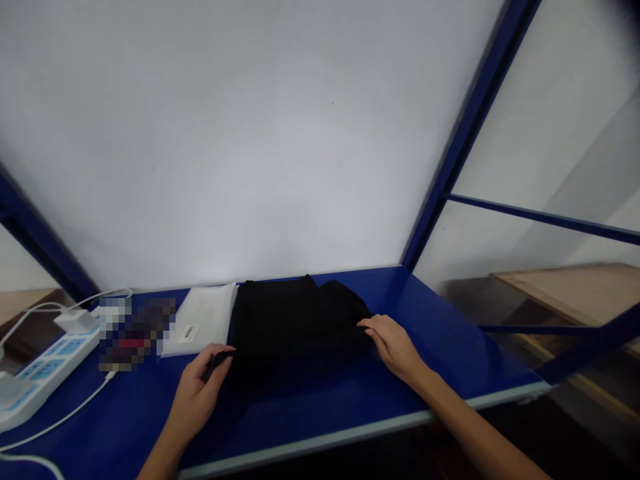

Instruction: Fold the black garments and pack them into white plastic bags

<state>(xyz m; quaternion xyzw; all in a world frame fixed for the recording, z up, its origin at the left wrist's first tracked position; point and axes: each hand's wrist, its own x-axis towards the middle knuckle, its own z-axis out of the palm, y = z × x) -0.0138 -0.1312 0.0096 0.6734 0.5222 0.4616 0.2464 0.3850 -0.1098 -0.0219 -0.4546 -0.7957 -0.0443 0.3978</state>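
counting what's here: two hands, one left [195, 393] and one right [395, 347], one folded black garment [295, 327], one white packet [200, 320], one power strip [50, 380], one white charger [75, 321], and one blue table [320, 413].

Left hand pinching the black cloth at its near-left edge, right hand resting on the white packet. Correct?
No, the right hand is not on the white packet. Its fingertips touch the right side of the black cloth, as the head view shows. The left hand is as you said, pinching the cloth's near-left edge.
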